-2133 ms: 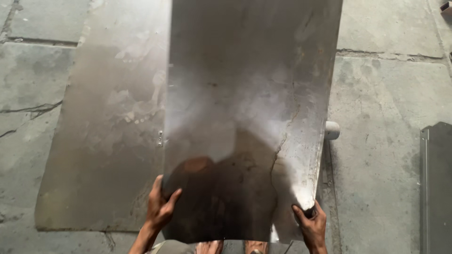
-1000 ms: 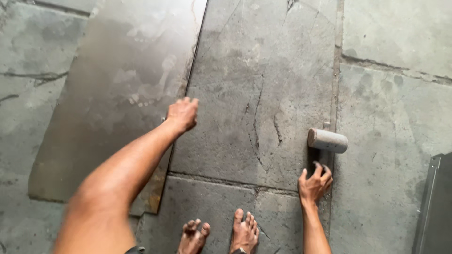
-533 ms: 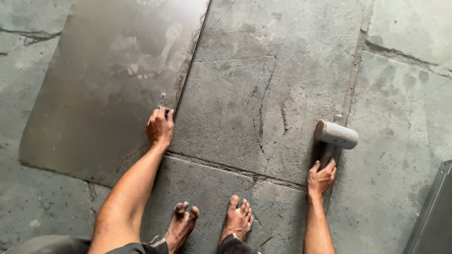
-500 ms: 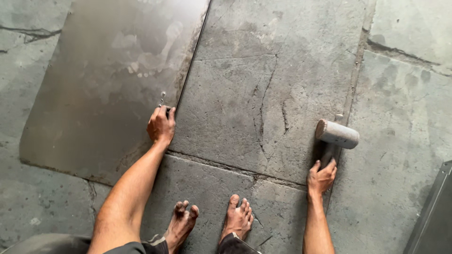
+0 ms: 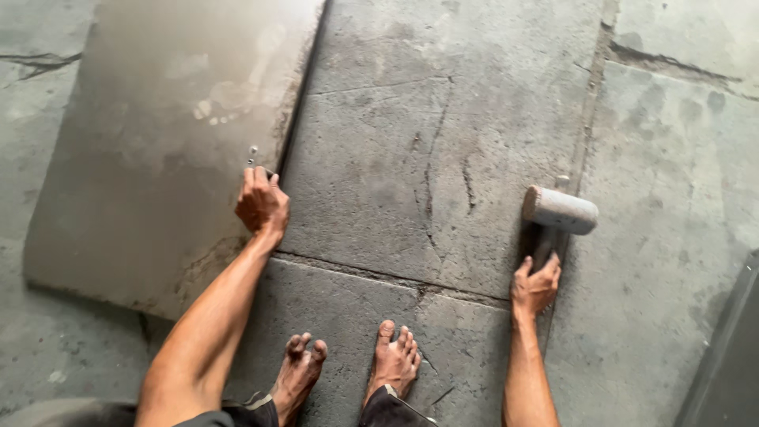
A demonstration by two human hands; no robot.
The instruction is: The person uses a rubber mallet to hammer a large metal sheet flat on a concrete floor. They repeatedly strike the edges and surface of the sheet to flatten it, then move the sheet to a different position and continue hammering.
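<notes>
Mallet (image 5: pixel 558 212) lies on the concrete floor (image 5: pixel 395 158), right of the metal sheet (image 5: pixel 158 158); the right hand (image 5: pixel 536 283) grips its handle. The left hand (image 5: pixel 262 205) pinches a small metal piece (image 5: pixel 253 153) at the sheet's edge.

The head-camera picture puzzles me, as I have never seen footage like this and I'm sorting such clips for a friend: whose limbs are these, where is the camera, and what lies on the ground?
There is no machine here. The camera sits on a person's head and looks straight down, so you see that person's own arms and bare feet from above. The ground is a cracked concrete floor. On it, to the left, lies a flat grey metal sheet. The left hand rests at the sheet's right edge and grips a small metal tool, too small to identify. The right hand is closed on the handle of a mallet with a pale cylindrical head, which lies on the floor. At the far right a dark object shows only partly.
</notes>
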